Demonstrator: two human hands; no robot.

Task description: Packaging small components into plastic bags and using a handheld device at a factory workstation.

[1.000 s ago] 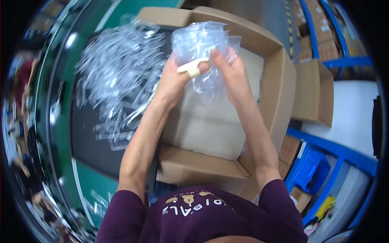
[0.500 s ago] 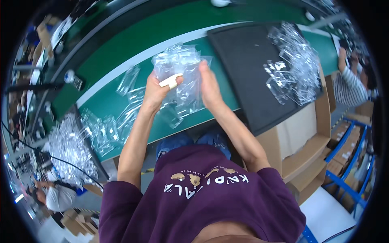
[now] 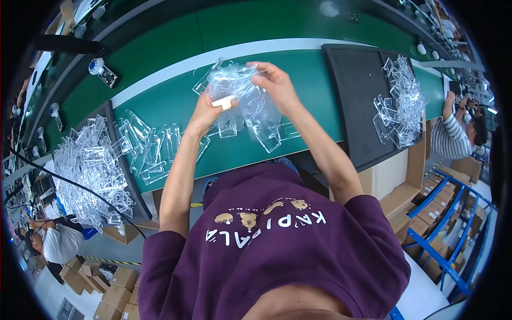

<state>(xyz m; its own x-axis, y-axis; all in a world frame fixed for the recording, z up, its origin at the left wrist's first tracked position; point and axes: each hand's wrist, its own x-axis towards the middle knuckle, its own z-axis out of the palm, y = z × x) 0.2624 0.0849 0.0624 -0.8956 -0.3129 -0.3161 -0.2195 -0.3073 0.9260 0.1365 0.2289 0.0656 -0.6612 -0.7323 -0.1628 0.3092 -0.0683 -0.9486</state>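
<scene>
Over the green work surface, a crumpled bundle of clear plastic bags sits between my hands. My left hand grips the bundle's left side, a cream-coloured wrap around its thumb. At the upper right edge, my right hand pinches the thin film between thumb and fingers. Clear moulded plastic pieces lie below and behind the bundle, partly covered by it; whether some are inside the bags I cannot tell. More clear plastic pieces are scattered left of my left forearm.
A dark tray on the right carries a heap of clear plastic pieces. Another large heap fills a dark tray on the left, a black cable crossing it. Cardboard boxes and a blue rack stand lower right. Other people sit at both sides.
My right hand has gone from a nearly flat palm beside the bags to a pinch on their upper edge. My left hand keeps its hold. The view has shifted.
</scene>
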